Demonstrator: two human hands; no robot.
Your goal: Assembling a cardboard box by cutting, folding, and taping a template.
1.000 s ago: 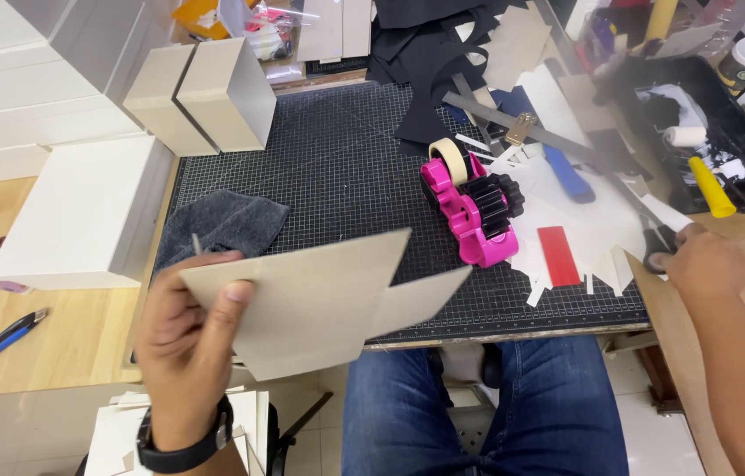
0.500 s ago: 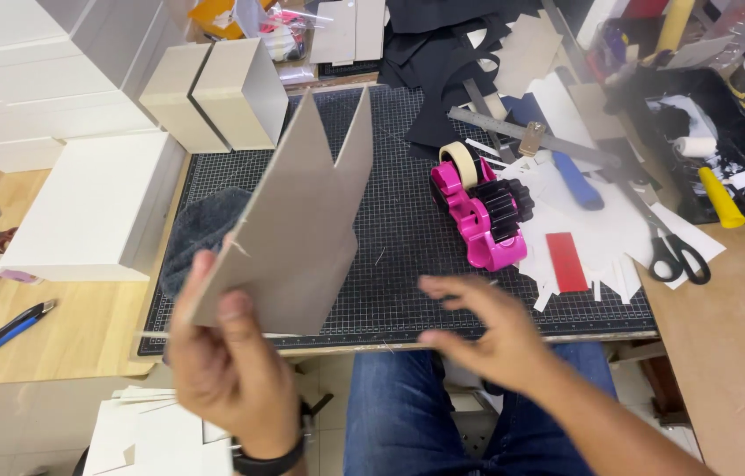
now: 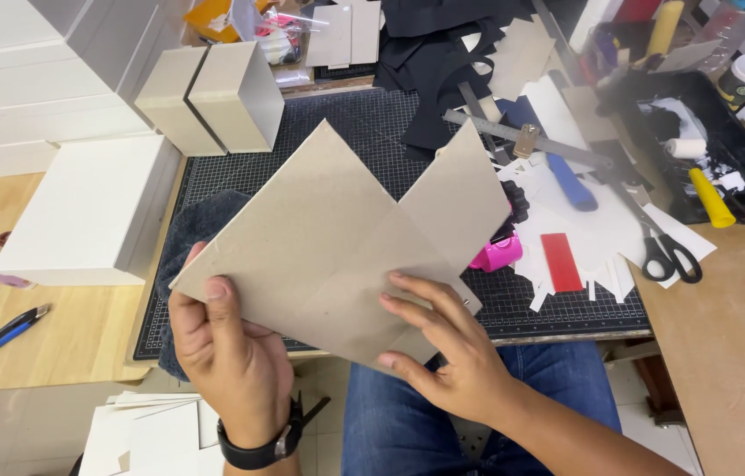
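My left hand (image 3: pixel 230 353) grips the near left edge of a large grey cardboard piece (image 3: pixel 328 238) with two pointed peaks, thumb on top. My right hand (image 3: pixel 443 339) holds the same cardboard at its lower right edge, fingers spread flat on its face. The cardboard hangs above the dark cutting mat (image 3: pixel 302 141) and my lap. A pink tape dispenser (image 3: pixel 498 254) peeks out from behind the cardboard's right side.
Two open grey boxes (image 3: pixel 214 92) stand at the mat's far left, a white box (image 3: pixel 86 211) beside them. Scissors (image 3: pixel 662 251), a red strip (image 3: pixel 560 262), a blue-handled tool (image 3: pixel 571 181), a metal ruler (image 3: pixel 522 141) and paper scraps lie right. A blue cutter (image 3: pixel 2 335) lies left.
The cardboard has turned from edge-on to facing me and come nearer. My right hand came back from the scissors area and took hold of its lower right edge.
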